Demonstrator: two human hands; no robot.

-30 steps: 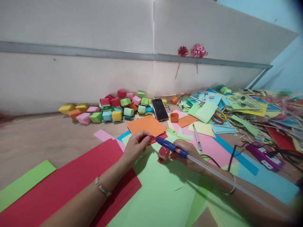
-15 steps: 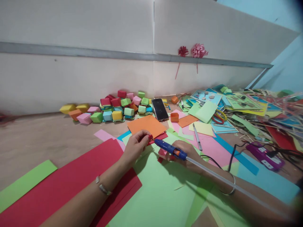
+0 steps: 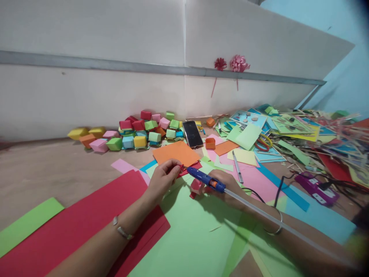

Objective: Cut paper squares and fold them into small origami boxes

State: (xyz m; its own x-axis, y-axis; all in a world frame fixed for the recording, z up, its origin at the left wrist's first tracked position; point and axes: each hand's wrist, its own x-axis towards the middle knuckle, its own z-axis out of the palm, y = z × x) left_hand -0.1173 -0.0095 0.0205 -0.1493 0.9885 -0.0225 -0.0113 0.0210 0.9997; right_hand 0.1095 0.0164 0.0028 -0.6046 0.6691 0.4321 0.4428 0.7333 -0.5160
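Note:
My right hand (image 3: 223, 184) is closed around a blue glue gun (image 3: 203, 177) with a long clear glue stick (image 3: 253, 206) running out of its back. A small red and pink paper box (image 3: 196, 186) sits below the gun, against the fingers of the same hand. Pinched between thumb and fingertips of my left hand (image 3: 165, 175) is a small red paper piece (image 3: 182, 167). The gun's nozzle points at this piece, very close to it; whether they touch I cannot tell. Both hands are over a light green sheet (image 3: 184, 231).
Several small coloured paper boxes (image 3: 138, 125) are heaped by the wall, beside a phone (image 3: 192, 134). An orange sheet (image 3: 175, 152), a craft knife (image 3: 238, 166), scissors (image 3: 263, 142) and a purple power strip (image 3: 316, 187) lie around. Red sheets (image 3: 86, 219) spread left.
The glue gun's tip has drawn slightly back from the red piece. The small box under the gun shows more of its pink side. The whole view has shifted a little.

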